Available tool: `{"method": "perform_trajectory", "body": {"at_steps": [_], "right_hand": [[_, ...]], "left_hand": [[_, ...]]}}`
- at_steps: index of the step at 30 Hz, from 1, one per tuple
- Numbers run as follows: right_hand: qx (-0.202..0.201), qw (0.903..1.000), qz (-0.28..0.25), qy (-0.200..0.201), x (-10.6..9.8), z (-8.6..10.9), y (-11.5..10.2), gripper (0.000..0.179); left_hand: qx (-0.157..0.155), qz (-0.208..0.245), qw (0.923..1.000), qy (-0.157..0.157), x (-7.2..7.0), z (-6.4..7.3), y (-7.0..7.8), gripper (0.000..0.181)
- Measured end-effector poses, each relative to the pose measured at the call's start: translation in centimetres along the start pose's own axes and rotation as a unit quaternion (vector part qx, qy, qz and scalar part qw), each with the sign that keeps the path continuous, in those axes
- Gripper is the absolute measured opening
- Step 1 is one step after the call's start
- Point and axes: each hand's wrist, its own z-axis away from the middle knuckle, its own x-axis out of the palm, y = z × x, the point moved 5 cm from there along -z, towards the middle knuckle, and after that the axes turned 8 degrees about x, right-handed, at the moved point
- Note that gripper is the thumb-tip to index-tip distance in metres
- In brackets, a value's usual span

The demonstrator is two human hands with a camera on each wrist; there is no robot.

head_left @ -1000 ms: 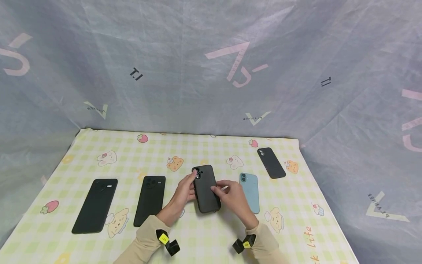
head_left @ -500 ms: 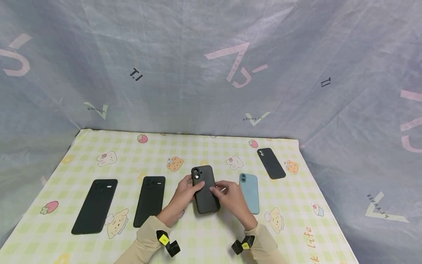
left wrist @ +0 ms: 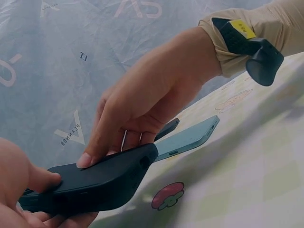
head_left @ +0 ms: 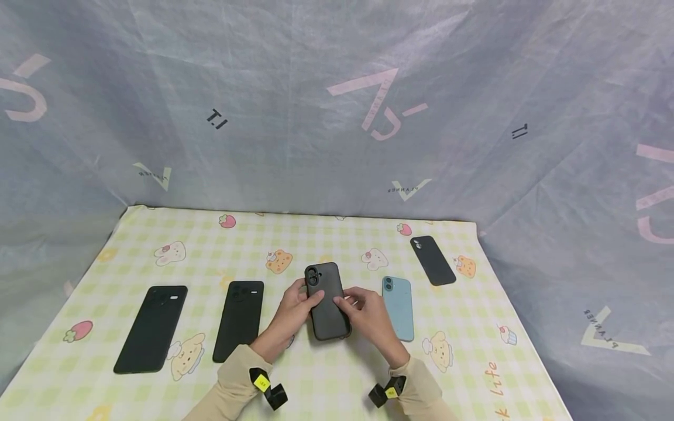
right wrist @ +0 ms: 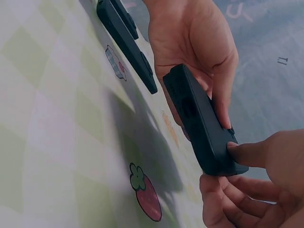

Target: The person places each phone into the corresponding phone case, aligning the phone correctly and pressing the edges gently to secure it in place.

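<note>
Beige sleeves (head_left: 223, 383) reach in at the near edge, a black camera (head_left: 276, 396) on each wrist, and just past them both hands are busy! The left hand (head_left: 292, 307) lays its thumb across the back of the black case (head_left: 327, 313), fingers tucked beneath; the right hand (head_left: 370, 314) pinches the opposite long side, thumb on top, fingers bent below. A two-handed grip, then, and there's the case between them, up off the checked cloth (head_left: 326, 386), camera corner away from the person, shadow (right wrist: 142, 137) underneath! Whether a phone sits inside, I can't tell. Over on the person's left, an outer slab (head_left: 150, 333) and an inner slab (head_left: 241, 318), both black, lie flat and apart, the inner one right by the left forearm. To the right, the teal phone (head_left: 398, 310) lies back up, just beside the right hand! Farther out, the slim case (head_left: 434, 263) rests at a slant near a printed bear (head_left: 466, 266), and behind it all hangs the grey-blue curtain (head_left: 295, 146)
</note>
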Motion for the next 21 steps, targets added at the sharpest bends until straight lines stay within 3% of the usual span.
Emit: {"method": "perform_trajectory", "body": {"at_steps": [9,14,18,21], "right_hand": [[0.003,0.9998,-0.019,0.007,0.1,0.0,0.1,0.016],[0.013,0.999,-0.043,0.002,0.2,0.1,0.5,0.022],[0.043,0.9949,-0.088,-0.023,0.6,0.4,0.9,0.03],[0.079,0.9837,-0.152,-0.055,0.9,0.7,1.2,0.035]], "left_hand": [[-0.001,-0.005,0.9999,-0.013,0.0,-0.1,-0.2,0.055],[-0.002,-0.004,1.0,-0.002,0.0,-0.1,0.1,0.056],[0.008,0.005,0.9999,0.013,0.0,0.0,0.5,0.055],[0.023,0.014,0.9993,0.026,-0.1,0.0,0.9,0.056]]}}
